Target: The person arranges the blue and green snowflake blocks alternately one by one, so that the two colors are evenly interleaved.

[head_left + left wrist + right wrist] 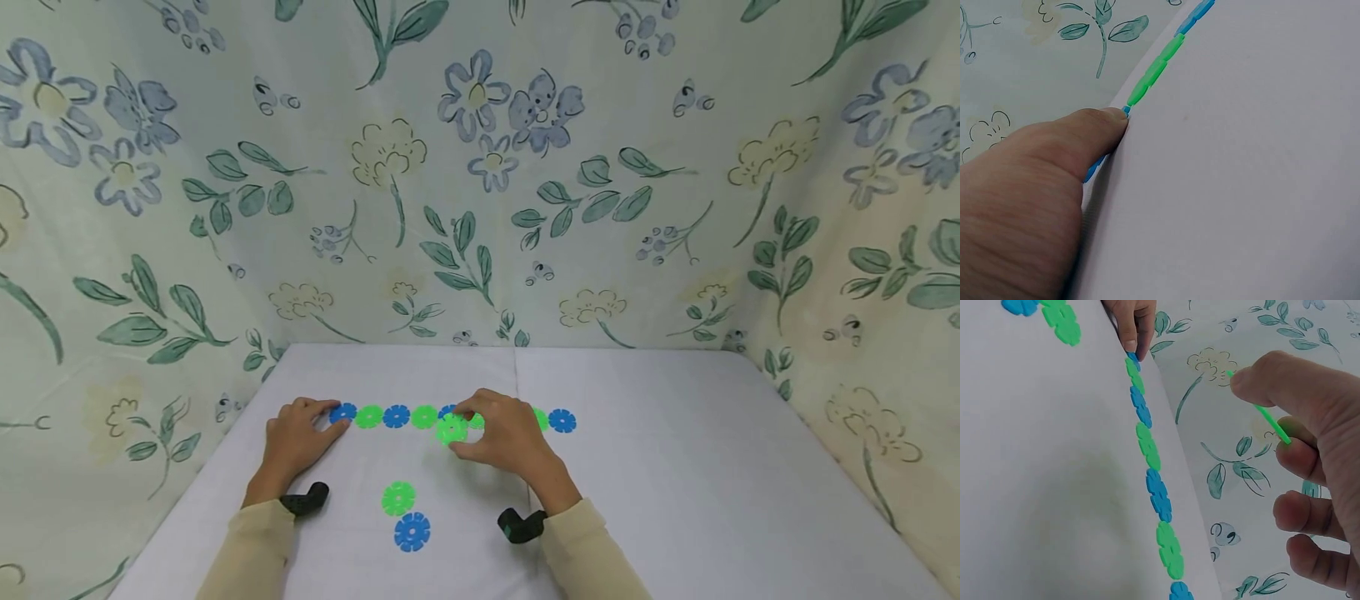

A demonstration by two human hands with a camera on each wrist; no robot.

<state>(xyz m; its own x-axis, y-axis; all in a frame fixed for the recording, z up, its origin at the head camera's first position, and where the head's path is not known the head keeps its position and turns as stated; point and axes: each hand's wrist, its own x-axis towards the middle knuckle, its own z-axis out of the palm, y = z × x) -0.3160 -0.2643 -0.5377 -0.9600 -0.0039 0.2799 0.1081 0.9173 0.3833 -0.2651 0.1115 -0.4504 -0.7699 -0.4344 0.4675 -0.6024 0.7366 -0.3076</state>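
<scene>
Flat, notched plastic discs form a row of alternating blue and green across a white table. My left hand (298,440) pinches the blue disc (343,412) at the row's left end; in the left wrist view my thumb (1100,128) lies against its edge. Between thumb and fingertips, my right hand (504,435) holds a green disc (452,429) raised above the middle of the row. That green disc (1270,420) appears edge-on in the right wrist view. Behind the right hand, part of the row is hidden. A blue disc (562,421) ends the row at the right.
Nearer the front, a loose green disc (398,498) lies close to a loose blue disc (412,532) on the white table (675,483). Floral cloth (465,275) hangs behind and at both sides. Each wrist carries a black camera mount (306,498).
</scene>
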